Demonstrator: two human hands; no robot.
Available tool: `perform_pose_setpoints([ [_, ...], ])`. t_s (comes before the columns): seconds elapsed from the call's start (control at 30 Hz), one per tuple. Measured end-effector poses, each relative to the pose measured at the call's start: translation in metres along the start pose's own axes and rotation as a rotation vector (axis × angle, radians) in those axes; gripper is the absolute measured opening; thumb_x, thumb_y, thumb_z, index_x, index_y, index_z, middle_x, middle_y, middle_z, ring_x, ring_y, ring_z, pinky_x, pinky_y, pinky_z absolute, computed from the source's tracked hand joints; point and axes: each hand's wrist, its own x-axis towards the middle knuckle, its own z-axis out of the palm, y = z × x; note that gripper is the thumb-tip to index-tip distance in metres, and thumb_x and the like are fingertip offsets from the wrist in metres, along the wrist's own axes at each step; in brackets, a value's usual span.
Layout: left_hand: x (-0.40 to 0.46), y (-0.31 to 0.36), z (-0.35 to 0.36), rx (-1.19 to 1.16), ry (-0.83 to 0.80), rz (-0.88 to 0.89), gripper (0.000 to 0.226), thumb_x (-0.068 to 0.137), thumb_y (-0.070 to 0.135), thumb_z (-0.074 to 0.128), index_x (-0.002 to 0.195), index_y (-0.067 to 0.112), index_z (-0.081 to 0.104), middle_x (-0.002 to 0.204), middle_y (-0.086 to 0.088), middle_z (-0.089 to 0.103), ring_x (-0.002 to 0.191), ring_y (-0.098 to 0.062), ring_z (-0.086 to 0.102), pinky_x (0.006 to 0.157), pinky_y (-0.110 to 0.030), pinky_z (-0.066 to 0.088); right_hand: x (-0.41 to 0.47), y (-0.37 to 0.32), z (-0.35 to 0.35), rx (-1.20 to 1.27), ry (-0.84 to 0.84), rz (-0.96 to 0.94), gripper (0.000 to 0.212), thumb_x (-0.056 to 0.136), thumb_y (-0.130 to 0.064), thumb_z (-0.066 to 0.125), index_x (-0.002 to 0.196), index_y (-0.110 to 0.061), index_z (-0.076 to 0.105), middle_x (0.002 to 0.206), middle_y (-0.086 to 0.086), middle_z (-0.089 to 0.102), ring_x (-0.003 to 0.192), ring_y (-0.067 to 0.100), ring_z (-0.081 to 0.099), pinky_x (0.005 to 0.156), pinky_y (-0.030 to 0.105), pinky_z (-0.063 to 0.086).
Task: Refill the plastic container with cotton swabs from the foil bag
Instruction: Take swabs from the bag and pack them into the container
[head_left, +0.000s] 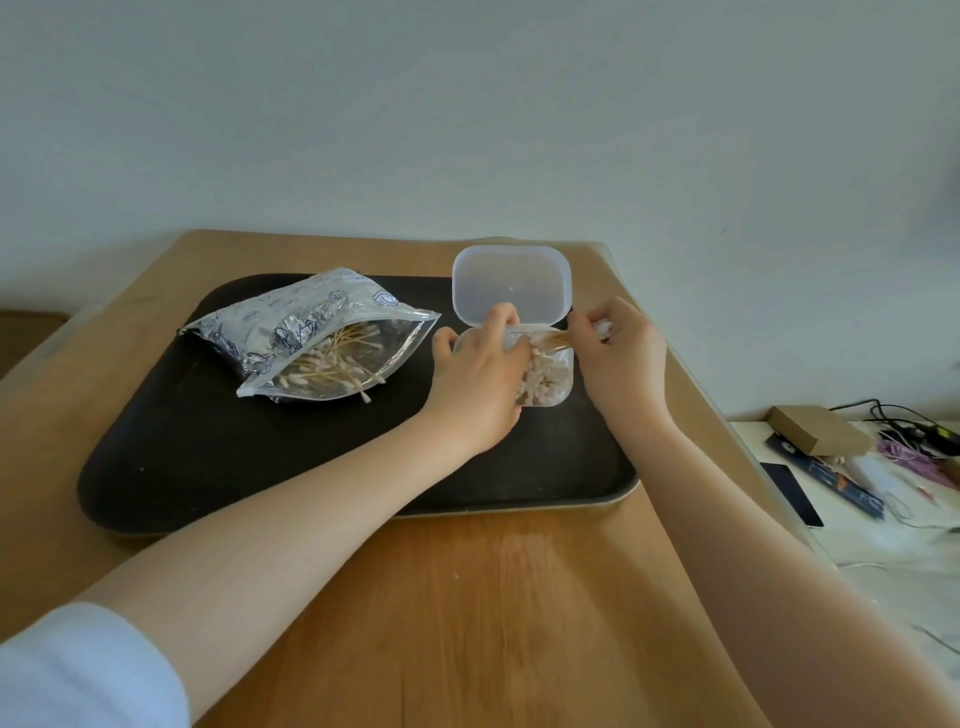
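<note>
A dark tray (218, 467) lay across the middle of the frame on a wooden table (467, 623). Right of centre on the tray sat the plastic container (563, 382), translucent white, with its hinged lid (511, 283) standing open behind it toward the top of the frame. Cotton swabs (543, 376) already filled the visible part of its base.

The left hand (475, 374) rested over the left side of the container, thumb out at its left edge and fingers curled down onto the swabs; whether those fingers pinched any could not be told. The right hand (621, 358) came in from the container's right edge, its fingers pinched together on a small bundle of swabs (553, 339) held level across the back rim, white tips poking out beside the knuckles.

Left of centre on the tray lay the foil bag (291, 332), silvery and crumpled, its mouth open toward the lower right, with loose wooden-stemmed swabs (332, 364) spilling to the opening. Blue printed emblems and lettering marked the foil, too small and creased to read.

A white sleeve (78, 670) showed at lower left. At the right edge, a lower surface held a cardboard box (815, 428), cables (904, 421) and blurred clutter.
</note>
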Motion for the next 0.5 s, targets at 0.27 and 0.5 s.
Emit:
perform_pose_setpoints([
  [0.27,0.013,0.01,-0.003,-0.093,-0.114,-0.087,0.059,0.075,0.011,0.067,0.124,0.033,0.042,0.132,-0.002,0.014,0.118,-0.026,0.03,0.103,-0.042,0.017,-0.004,0.002,-0.02,0.552,0.009,0.399,0.023,0.091,-0.015,0.055,0.071,-0.012,0.043,0.054,0.001,0.041,0.044,0.011,0.038,0.046,0.024,0.033],
  [0.5,0.009,-0.002,-0.007,-0.196,-0.124,-0.079,0.05,0.082,0.027,0.067,0.127,0.038,0.047,0.145,0.003,0.015,0.13,-0.033,0.022,0.108,-0.041,0.023,0.002,-0.005,-0.007,0.503,-0.028,0.378,0.029,0.089,-0.018,0.056,0.065,-0.015,0.041,0.056,0.003,0.043,0.047,0.013,0.039,0.051,0.028,0.036],
])
